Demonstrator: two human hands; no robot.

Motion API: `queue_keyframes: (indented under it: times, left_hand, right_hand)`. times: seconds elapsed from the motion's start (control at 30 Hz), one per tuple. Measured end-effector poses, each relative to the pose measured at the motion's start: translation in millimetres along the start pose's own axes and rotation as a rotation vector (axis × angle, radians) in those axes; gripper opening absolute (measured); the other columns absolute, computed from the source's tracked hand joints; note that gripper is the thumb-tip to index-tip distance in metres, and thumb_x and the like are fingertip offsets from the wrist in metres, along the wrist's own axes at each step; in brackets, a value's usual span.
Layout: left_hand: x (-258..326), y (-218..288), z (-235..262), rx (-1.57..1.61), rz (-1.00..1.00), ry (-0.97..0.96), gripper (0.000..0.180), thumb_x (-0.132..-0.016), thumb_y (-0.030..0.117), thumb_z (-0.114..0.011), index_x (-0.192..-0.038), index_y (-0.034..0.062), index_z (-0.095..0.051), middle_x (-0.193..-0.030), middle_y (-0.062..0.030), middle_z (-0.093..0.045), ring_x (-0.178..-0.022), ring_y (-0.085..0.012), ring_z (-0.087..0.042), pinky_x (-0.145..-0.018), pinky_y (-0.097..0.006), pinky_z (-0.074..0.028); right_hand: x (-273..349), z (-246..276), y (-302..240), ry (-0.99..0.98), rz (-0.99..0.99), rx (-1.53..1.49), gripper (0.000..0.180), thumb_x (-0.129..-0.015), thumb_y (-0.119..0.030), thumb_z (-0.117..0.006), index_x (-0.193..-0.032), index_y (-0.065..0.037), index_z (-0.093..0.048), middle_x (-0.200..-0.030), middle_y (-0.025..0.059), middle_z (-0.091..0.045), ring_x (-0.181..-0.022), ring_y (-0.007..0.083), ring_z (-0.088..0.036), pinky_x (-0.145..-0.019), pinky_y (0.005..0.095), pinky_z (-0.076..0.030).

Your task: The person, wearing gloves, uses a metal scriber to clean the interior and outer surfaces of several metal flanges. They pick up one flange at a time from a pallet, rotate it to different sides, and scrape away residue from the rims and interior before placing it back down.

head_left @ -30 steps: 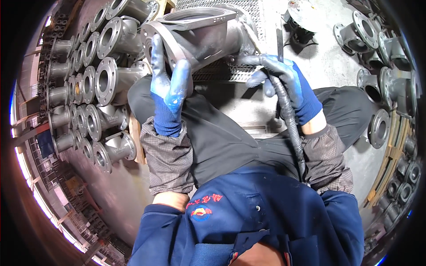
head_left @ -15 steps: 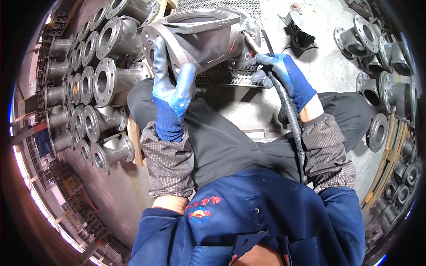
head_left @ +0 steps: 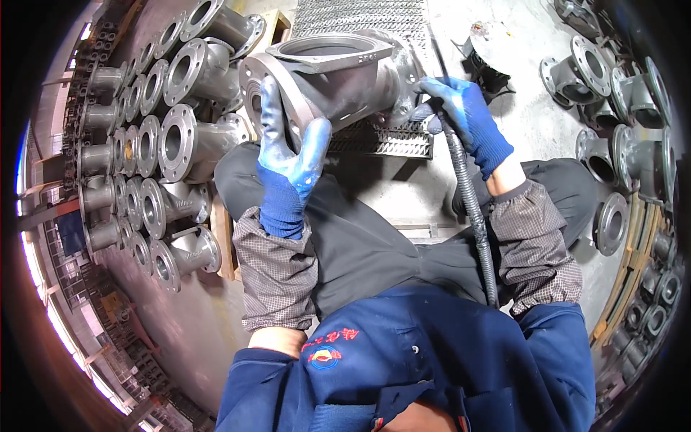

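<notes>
A grey cast valve body (head_left: 360, 83) with round flanges and a broad upper opening rests on a metal grating in front of me. My left hand (head_left: 288, 144), in a blue coated glove, grips its left flange, thumb and forefinger on either side of the rim. Close to the casting's right end, my right hand (head_left: 461, 111) is closed around a black ribbed hose (head_left: 469, 198). That hose runs down past my lap, and a thin dark strip (head_left: 437, 54) sticks up beyond the fingers. Whatever else the right fingers hold is hidden.
Flanged grey pipe fittings (head_left: 180, 144) are stacked in rows at the left. More flanged castings (head_left: 579, 72) stand at the right beside wooden slats (head_left: 622, 270). A round pale-topped stool (head_left: 491, 47) is beyond my right hand. The metal grating (head_left: 360, 16) extends behind the valve body.
The valve body and my left hand now sit slightly lower and further right in view. A tan rod tip near my right fingers and an orange streak on the casting no longer show.
</notes>
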State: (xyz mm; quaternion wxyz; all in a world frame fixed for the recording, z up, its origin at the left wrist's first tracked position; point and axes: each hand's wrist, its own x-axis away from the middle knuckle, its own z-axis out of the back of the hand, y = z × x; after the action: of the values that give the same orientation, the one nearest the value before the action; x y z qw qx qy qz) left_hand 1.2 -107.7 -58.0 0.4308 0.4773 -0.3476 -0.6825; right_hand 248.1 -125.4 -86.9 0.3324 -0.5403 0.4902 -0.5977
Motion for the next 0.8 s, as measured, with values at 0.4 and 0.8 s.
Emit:
queue_keyframes:
  times: [0.4,0.8]
  left_hand:
    - [-55.6,-25.6,16.3,0.06,-0.042,-0.055,0.034,-0.086,0.001,-0.058,-0.12,0.003,-0.054,-0.135,-0.0233,-0.042,-0.118,-0.0301,-0.049,-0.095,-0.031,-0.043]
    - [-92.8,-71.4,68.3,-0.635,-0.757,-0.123,0.03,-0.085,0.005,-0.056,-0.114,0.0039,-0.052,-0.14,-0.0309,-0.03,-0.112,-0.0431,-0.052,-0.082,-0.039,-0.051]
  right_hand:
    - [-65.2,15.7,55.4,0.129,-0.106,-0.171,0.036,-0.082,-0.022,-0.063,-0.104,0.006,-0.057,-0.085,0.0112,-0.063,-0.061,0.016,-0.061,-0.052,0.0242,-0.051]
    - [-102.0,-31.7,77.9,-0.058,0.109,-0.002,0.038,-0.09,-0.034,-0.045,-0.098,-0.001,-0.063,-0.072,0.0074,-0.059,-0.06,0.0141,-0.053,-0.056,0.0263,-0.043]
